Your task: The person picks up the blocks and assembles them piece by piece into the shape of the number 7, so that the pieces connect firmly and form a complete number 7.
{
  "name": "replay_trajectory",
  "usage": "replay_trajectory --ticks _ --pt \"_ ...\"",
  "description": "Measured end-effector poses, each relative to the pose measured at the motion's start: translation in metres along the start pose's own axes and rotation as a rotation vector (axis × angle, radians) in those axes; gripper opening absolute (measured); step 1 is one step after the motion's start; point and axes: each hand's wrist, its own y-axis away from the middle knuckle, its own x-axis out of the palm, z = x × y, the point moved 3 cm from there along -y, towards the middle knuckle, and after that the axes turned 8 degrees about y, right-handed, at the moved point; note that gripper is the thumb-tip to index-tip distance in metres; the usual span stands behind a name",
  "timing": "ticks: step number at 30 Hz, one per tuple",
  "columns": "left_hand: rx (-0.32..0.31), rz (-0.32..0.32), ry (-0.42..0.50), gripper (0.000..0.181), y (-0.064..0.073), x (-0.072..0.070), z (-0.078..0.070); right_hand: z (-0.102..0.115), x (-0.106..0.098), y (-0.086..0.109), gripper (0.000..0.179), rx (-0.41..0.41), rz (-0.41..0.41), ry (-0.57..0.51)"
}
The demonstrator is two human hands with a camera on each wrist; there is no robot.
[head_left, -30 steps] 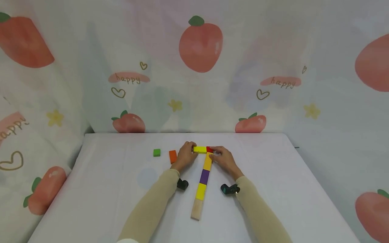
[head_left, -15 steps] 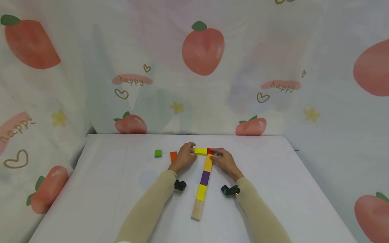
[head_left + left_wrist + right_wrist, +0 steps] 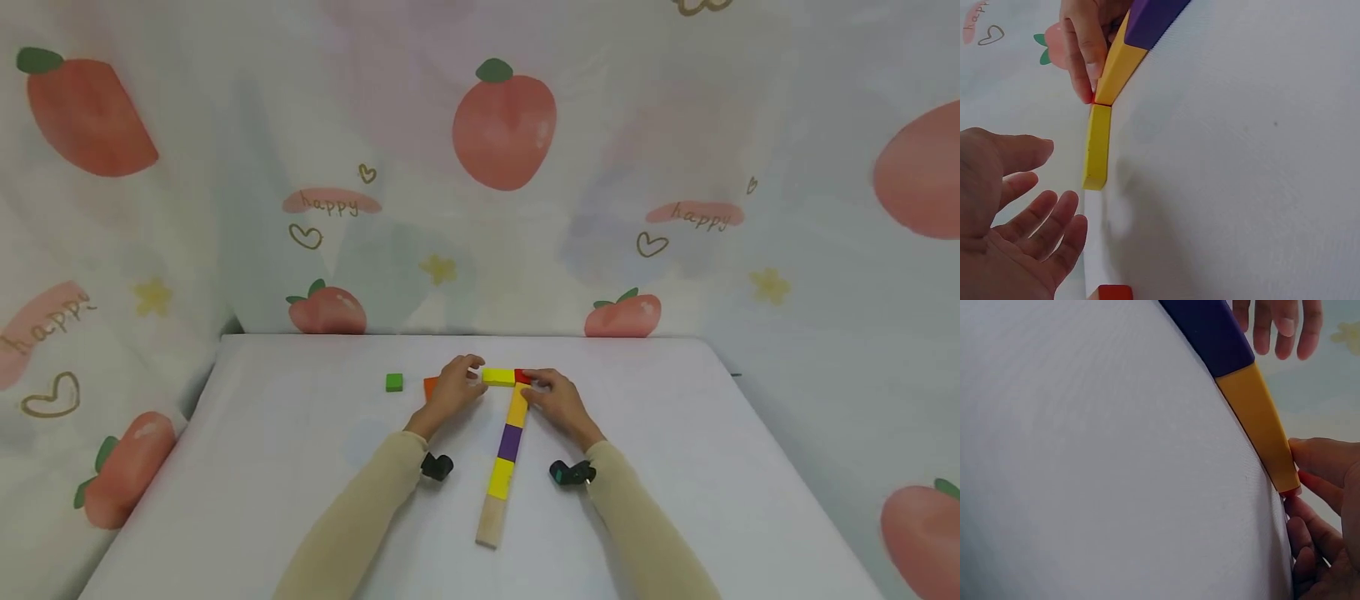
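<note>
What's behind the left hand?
In the head view, an orange block pokes out behind the left hand. The hand covers the rest of the block, so I can't see its whole shape.

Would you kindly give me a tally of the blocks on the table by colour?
Yellow blocks: 2
Amber block: 1
Red block: 1
Purple block: 1
Plain wood block: 1
Orange block: 1
Green block: 1
Total in view: 8

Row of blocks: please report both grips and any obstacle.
Left grip open, clear of far yellow block. Right grip touching amber block, against red block. Orange block beside left grip, seemingly not in the way.
</note>
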Motion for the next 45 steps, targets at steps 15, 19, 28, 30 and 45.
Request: replay_trajectory --ticks 15,19,28,30,45 --pt "0.147 -0.031 0.087 0.036 0.011 -0.033 0.006 -0.002 0.003 0.003 0.045 0.007 -0.007 -0.031" --pt "0.143 -0.026 0.096 0.036 0.015 -0.038 0.012 -0.003 0.007 0.006 0.045 0.021 0.002 -0.039" --pt "0.187 -0.049 0.104 0.035 0.022 -0.05 0.013 -0.001 0.002 0.003 0.045 0.006 0.001 -0.018" --pt "0.191 -0.055 0.087 0.035 0.025 -0.051 0.012 -0.001 0.0 0.002 0.045 0.014 0.003 -0.014" --pt "0.132 -0.083 0.015 0.032 0.045 -0.065 0.035 0.002 -0.003 0.003 0.045 0.007 0.016 -0.006"
